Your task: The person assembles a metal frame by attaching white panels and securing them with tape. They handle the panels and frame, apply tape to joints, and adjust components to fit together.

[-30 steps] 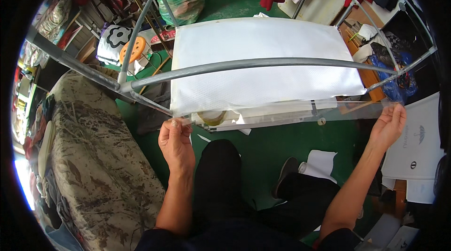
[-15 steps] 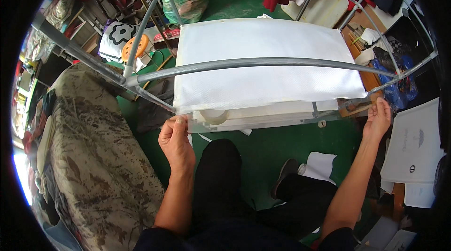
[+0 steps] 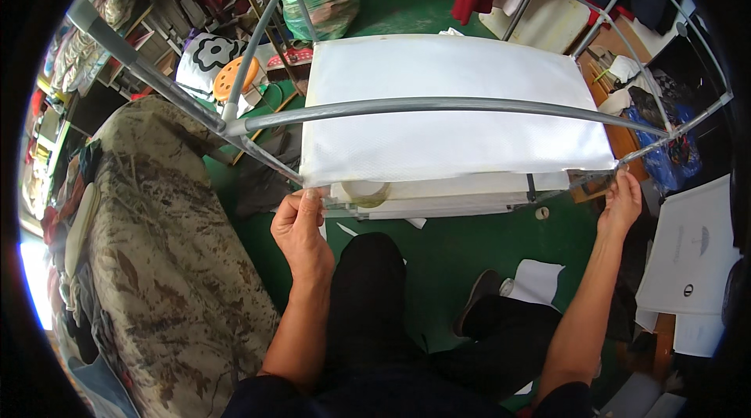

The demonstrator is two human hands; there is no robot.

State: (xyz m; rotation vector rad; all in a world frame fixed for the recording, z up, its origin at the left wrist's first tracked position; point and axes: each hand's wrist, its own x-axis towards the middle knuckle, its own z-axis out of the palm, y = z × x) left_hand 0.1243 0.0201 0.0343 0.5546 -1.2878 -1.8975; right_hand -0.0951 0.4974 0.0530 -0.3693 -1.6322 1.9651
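Two hands, left hand (image 3: 301,230) & right hand (image 3: 622,203), pinch white sheet (image 3: 446,109) corners tight; uneven pull could slide it off the table (image 3: 446,200).

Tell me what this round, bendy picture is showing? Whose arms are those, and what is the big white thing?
The picture comes from a camera worn on a person's head, looking down. Its lens is very wide, so straight things look bent near the rim.

The two arms coming up from the bottom belong to that person. The left hand pinches the near left corner of a big white sheet. The right hand holds the near right corner. The sheet lies spread flat on a white box-like stand.

Grey metal poles cross above the sheet like a frame. The floor is green. On the left is a patterned cushion, and white papers lie on the right. The dark shapes at the bottom are the person's legs.
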